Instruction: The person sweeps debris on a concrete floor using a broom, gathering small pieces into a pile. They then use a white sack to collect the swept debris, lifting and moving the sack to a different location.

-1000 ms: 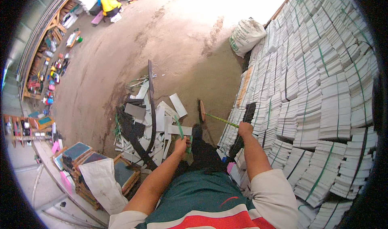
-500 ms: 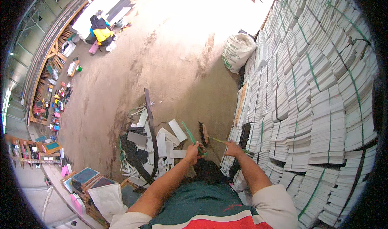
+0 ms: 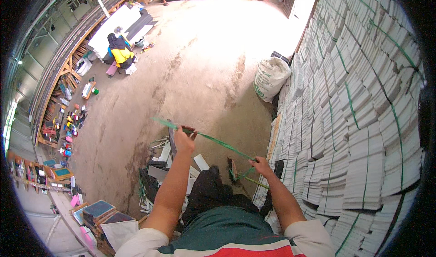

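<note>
A green plastic strap [image 3: 222, 142] is pulled fairly straight between my two hands. My left hand [image 3: 185, 140] is closed round it at left, and one loose end sticks out beyond that hand. My right hand [image 3: 260, 166] pinches the strap further right, and a slack piece droops beneath it. Below my right hand, a broom [image 3: 233, 168] lies near my legs with its green handle [image 3: 256, 182] slanting toward the stacks. Left of my legs, a scrap heap [image 3: 156, 173] of white and dark pieces is partly hidden by my left forearm.
Tall strapped stacks of white sheets [image 3: 363, 166] line the right side. A filled white sack [image 3: 271, 80] stands against them. At far left, a person in black and yellow [image 3: 119, 53] is beside white sheets. Framed panels [image 3: 97, 209] lie at lower left.
My left hand has moved left and away from me, drawing the strap out between both hands. My right hand has shifted only slightly. One dark-clad leg has come forward beside the scrap heap.
</note>
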Demonstrator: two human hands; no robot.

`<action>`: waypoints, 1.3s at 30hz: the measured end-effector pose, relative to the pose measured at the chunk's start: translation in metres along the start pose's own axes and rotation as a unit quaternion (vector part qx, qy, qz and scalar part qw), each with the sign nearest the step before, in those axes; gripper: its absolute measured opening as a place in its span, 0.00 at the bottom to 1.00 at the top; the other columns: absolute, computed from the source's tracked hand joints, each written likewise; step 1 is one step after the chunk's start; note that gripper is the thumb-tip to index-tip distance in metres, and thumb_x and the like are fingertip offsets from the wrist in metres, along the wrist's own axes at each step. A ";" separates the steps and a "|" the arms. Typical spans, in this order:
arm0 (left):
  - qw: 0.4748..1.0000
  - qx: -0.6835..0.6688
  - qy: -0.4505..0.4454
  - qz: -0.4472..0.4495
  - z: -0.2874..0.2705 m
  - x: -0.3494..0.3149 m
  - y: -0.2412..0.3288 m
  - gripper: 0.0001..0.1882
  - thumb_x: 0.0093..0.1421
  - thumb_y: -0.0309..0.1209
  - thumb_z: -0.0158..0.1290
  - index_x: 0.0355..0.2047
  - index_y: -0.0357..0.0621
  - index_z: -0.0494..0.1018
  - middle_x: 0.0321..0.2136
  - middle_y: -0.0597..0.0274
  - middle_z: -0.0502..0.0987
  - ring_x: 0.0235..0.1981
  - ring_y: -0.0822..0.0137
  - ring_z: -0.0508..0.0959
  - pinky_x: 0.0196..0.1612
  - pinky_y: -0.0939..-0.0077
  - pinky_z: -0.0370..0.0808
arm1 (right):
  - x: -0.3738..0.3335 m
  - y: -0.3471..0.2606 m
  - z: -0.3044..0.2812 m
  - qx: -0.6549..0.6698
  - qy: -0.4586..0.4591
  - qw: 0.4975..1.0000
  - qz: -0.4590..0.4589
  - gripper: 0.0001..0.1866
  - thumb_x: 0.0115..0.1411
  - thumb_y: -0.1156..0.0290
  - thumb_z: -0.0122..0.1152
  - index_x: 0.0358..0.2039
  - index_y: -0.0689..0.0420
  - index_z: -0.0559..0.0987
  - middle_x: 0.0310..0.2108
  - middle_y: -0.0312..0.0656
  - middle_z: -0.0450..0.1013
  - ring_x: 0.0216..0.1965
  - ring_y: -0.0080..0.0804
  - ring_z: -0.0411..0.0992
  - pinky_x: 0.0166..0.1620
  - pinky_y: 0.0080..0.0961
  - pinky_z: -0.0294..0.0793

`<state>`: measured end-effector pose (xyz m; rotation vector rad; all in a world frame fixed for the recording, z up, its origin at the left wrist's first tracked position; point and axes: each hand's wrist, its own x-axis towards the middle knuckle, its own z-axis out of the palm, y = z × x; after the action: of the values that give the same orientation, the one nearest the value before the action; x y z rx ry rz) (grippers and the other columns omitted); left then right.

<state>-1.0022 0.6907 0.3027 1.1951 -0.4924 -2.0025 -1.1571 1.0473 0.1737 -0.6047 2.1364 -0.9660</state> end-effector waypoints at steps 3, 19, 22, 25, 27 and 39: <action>0.989 0.078 0.127 0.006 -0.023 0.064 -0.011 0.18 0.69 0.42 0.44 0.52 0.43 0.65 0.43 0.50 0.74 0.47 0.50 0.75 0.50 0.48 0.73 | 0.038 -0.016 -0.028 0.016 0.047 0.999 -0.003 0.20 0.64 0.55 0.59 0.30 0.62 0.78 0.21 0.40 0.69 0.26 0.29 0.66 0.33 0.32 0.66; 0.789 0.356 -0.491 -0.101 0.195 0.116 -0.076 0.20 0.62 0.45 0.59 0.42 0.40 0.73 0.31 0.64 0.75 0.34 0.70 0.77 0.41 0.71 0.75 | 0.276 -0.292 -0.087 0.258 0.045 0.960 -0.096 0.17 0.69 0.58 0.52 0.28 0.57 0.75 0.22 0.29 0.66 0.20 0.17 0.62 0.24 0.18 0.62; 0.731 0.475 -0.472 -0.129 0.223 0.151 -0.079 0.19 0.64 0.48 0.57 0.34 0.43 0.74 0.22 0.71 0.71 0.22 0.76 0.71 0.28 0.78 0.70 | 0.308 -0.285 -0.142 0.284 0.185 0.939 -0.063 0.17 0.67 0.58 0.55 0.30 0.59 0.77 0.23 0.33 0.70 0.23 0.21 0.65 0.27 0.23 0.65; 0.760 0.474 -0.439 -0.074 0.234 0.186 -0.096 0.20 0.66 0.48 0.53 0.28 0.44 0.73 0.19 0.72 0.67 0.18 0.79 0.65 0.21 0.80 0.63 | 0.332 -0.256 -0.202 0.340 0.278 0.898 -0.020 0.10 0.68 0.63 0.56 0.36 0.57 0.76 0.22 0.31 0.67 0.20 0.17 0.64 0.23 0.18 0.64; 0.787 0.471 -0.399 -0.012 0.244 0.216 -0.117 0.21 0.68 0.48 0.50 0.27 0.44 0.71 0.20 0.72 0.67 0.18 0.79 0.63 0.20 0.79 0.60 | 0.354 -0.226 -0.221 0.286 0.328 0.900 -0.010 0.12 0.66 0.64 0.58 0.44 0.58 0.75 0.24 0.32 0.69 0.22 0.18 0.66 0.24 0.19 0.67; 0.921 0.074 -0.220 -0.313 0.511 0.317 -0.239 0.20 0.72 0.48 0.41 0.28 0.48 0.59 0.17 0.69 0.56 0.17 0.71 0.59 0.23 0.71 0.63 | 0.501 -0.147 -0.231 0.252 0.031 0.967 -0.023 0.23 0.62 0.57 0.63 0.48 0.63 0.75 0.36 0.40 0.75 0.34 0.27 0.68 0.40 0.29 0.71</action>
<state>-1.6343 0.5834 0.2147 1.0704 -0.5281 -2.8640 -1.6357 0.7361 0.1935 -0.3706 1.8256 -1.5026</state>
